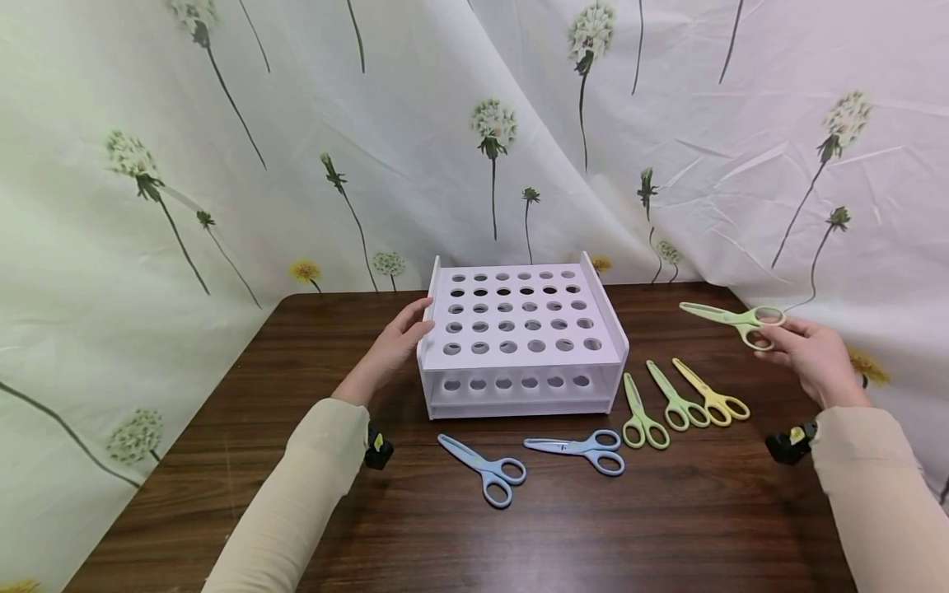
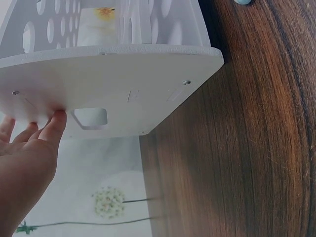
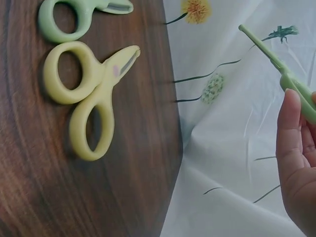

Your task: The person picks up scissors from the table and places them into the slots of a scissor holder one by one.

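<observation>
Raised above the right side of the table, my right hand (image 1: 815, 356) pinches a pair of light green scissors (image 1: 717, 314) by its handles, blades pointing left. The right wrist view shows my thumb (image 3: 291, 118) against the green handle. My left hand (image 1: 395, 346) touches the left side panel of a white rack (image 1: 519, 357) with rows of round holes. In the left wrist view its fingertips (image 2: 59, 118) rest on the outer face of that panel, beside a rectangular cutout. The rack stands upright on the table.
To the rack's right lie two green scissors (image 1: 643, 428) (image 1: 676, 403) and yellow scissors (image 1: 715, 399). Two blue scissors, one at left (image 1: 489, 473) and one at right (image 1: 586, 447), lie in front of it. Behind the brown table (image 1: 563, 535) hangs a dandelion-print cloth (image 1: 430, 165).
</observation>
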Action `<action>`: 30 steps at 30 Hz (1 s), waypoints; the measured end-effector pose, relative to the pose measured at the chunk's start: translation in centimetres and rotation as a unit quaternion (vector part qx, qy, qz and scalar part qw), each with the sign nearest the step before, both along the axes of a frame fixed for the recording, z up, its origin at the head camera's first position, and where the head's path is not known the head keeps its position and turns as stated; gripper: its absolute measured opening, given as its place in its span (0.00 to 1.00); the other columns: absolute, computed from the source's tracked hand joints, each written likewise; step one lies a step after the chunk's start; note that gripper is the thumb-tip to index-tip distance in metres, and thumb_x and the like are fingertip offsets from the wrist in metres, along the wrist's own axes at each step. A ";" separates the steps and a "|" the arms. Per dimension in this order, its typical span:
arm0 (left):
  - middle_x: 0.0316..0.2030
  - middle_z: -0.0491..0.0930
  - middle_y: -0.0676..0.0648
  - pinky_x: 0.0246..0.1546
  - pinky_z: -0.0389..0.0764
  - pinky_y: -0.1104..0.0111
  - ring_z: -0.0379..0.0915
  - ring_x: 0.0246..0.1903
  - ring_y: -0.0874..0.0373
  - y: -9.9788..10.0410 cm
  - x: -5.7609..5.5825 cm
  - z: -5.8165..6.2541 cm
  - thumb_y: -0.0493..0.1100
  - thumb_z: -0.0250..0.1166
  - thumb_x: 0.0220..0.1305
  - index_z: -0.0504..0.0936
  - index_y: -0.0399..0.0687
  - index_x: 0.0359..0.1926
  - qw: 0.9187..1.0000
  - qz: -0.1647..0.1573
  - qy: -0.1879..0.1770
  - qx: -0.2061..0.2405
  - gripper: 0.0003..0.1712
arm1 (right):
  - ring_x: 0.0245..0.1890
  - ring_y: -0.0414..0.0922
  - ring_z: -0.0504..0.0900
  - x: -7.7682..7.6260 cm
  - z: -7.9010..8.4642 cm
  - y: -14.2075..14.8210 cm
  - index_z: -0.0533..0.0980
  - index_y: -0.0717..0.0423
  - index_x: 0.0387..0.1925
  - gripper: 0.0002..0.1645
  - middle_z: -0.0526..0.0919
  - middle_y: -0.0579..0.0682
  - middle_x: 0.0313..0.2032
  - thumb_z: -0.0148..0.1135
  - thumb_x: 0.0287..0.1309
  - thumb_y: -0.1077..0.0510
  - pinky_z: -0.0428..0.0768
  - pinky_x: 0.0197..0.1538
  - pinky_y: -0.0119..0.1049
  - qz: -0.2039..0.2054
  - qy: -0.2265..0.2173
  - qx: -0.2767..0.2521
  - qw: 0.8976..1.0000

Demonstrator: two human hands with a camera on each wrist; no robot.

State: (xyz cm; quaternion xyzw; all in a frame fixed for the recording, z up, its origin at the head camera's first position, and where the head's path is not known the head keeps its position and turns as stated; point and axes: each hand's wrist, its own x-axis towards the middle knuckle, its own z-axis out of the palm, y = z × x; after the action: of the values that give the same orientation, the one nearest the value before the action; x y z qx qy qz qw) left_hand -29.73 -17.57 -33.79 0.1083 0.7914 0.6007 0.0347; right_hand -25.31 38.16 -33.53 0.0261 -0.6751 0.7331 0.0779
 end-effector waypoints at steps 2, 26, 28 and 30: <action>0.68 0.51 0.42 0.62 0.52 0.55 0.45 0.66 0.51 0.0 0.0 0.0 0.46 0.50 0.69 0.56 0.49 0.68 1.000 0.000 0.000 0.000 0.28 | 0.27 0.39 0.80 0.1 0.5 -0.4 0.82 0.53 0.29 0.07 0.81 0.45 0.28 0.59 0.58 0.64 0.79 0.32 0.31 0.005 0.002 -0.012 1.000; 0.68 0.50 0.41 0.62 0.53 0.55 0.45 0.66 0.50 -0.2 -0.1 -0.1 0.46 0.50 0.69 0.56 0.50 0.69 1.000 0.001 -0.001 -0.003 0.29 | 0.26 0.38 0.80 -1.2 5.3 -3.8 0.83 0.55 0.27 0.08 0.81 0.48 0.23 0.59 0.57 0.65 0.79 0.31 0.30 -0.007 0.051 0.009 0.999; 0.68 0.50 0.41 0.62 0.53 0.55 0.45 0.66 0.50 -0.2 -0.1 -0.2 0.46 0.50 0.69 0.56 0.50 0.69 1.000 0.000 0.000 -0.003 0.29 | 0.26 0.38 0.80 -1.3 5.6 -4.0 0.83 0.54 0.27 0.09 0.82 0.47 0.24 0.59 0.57 0.65 0.79 0.31 0.30 -0.008 0.053 0.009 0.999; 0.68 0.50 0.41 0.62 0.53 0.55 0.45 0.66 0.49 -0.2 -0.2 -0.2 0.46 0.50 0.69 0.56 0.49 0.69 1.000 -0.003 0.004 0.001 0.29 | 0.25 0.38 0.79 -1.3 6.1 -4.3 0.83 0.54 0.26 0.09 0.82 0.46 0.24 0.59 0.57 0.66 0.79 0.30 0.30 -0.008 0.058 0.009 0.998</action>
State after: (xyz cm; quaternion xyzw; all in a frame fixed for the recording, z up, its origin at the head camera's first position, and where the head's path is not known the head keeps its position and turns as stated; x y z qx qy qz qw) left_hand -29.89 -17.78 -34.02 0.1133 0.7904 0.6011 0.0338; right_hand -26.65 33.84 -27.48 0.0638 -0.6764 0.7235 0.1223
